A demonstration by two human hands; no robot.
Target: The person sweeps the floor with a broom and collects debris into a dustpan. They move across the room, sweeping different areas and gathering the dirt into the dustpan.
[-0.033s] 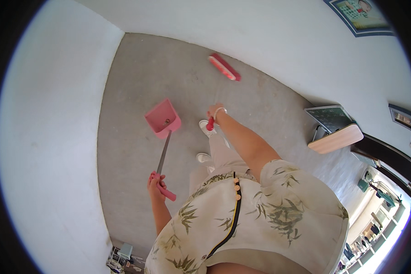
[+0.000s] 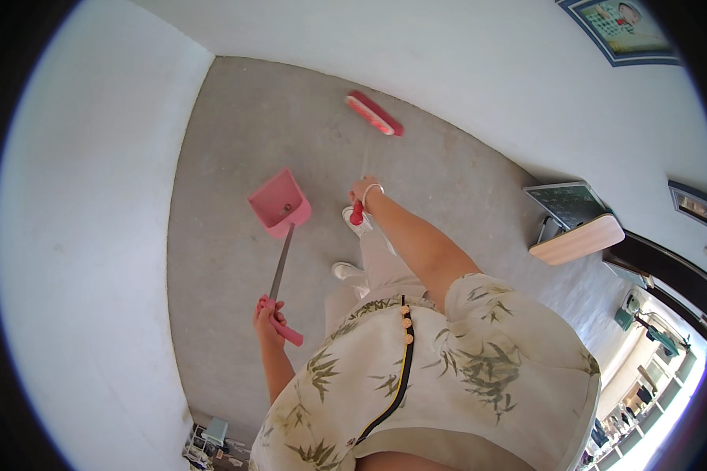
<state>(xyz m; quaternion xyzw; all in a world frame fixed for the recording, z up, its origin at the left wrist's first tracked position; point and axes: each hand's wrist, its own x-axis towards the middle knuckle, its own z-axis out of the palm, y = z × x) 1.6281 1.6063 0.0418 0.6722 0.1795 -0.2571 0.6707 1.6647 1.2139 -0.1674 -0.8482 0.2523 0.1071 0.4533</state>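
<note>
My left hand (image 2: pixel 267 318) is wrapped round the pink grip of a long-handled dustpan (image 2: pixel 297 206). Its grey pole runs up to the pink pan, which sits left of my feet with a little dark debris inside. My right hand (image 2: pixel 363 187) is closed round a broom's stick, whose red handle end (image 2: pixel 357 213) sticks out below the fist. The stick itself is faint and thin. Farther out, near the far wall's foot, is the red-and-white broom head (image 2: pixel 375 114), slightly blurred and tilted down to the right. A wide gap separates it from the pan.
Grey floor (image 2: pixel 228 180) meets a white wall (image 2: pixel 94 235) on the left and another at the far side. A dark board (image 2: pixel 567 202) and a light wooden panel (image 2: pixel 577 239) stand at the right wall. A small rack (image 2: pixel 212 432) is at lower left.
The broom head has shifted a little to the left, and my right hand has moved left with it. One shoe has also moved slightly left. The dustpan and my left hand stay put.
</note>
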